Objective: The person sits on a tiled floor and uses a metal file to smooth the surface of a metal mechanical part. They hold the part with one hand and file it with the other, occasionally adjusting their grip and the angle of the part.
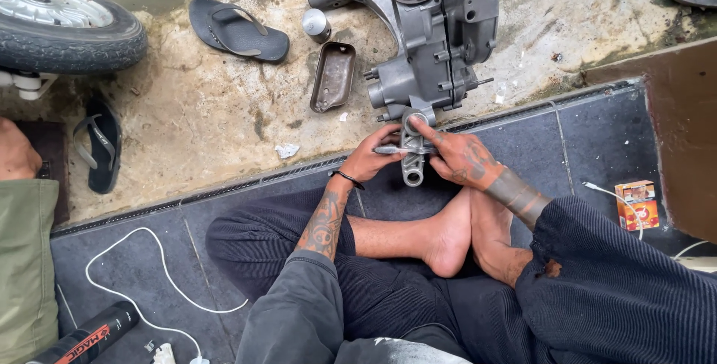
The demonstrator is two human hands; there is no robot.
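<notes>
I sit cross-legged on dark tiles with a grey metal engine casing (441,28) lying on the concrete in front of me. Its narrow mounting arm (412,162) reaches toward my bare feet. My left hand (371,156) grips that arm from the left side and seems to hold a thin metal tool against it. My right hand (461,159) rests on the arm from the right, its index finger stretched up to the round opening at the arm's top.
A brown metal cover (333,76) and a small grey cylinder (317,25) lie left of the casing. Dark sandals (237,30) and a tyre (63,24) are at far left. A white cable (142,282), a black spray can (86,336) and a small orange box (636,204) sit on the tiles.
</notes>
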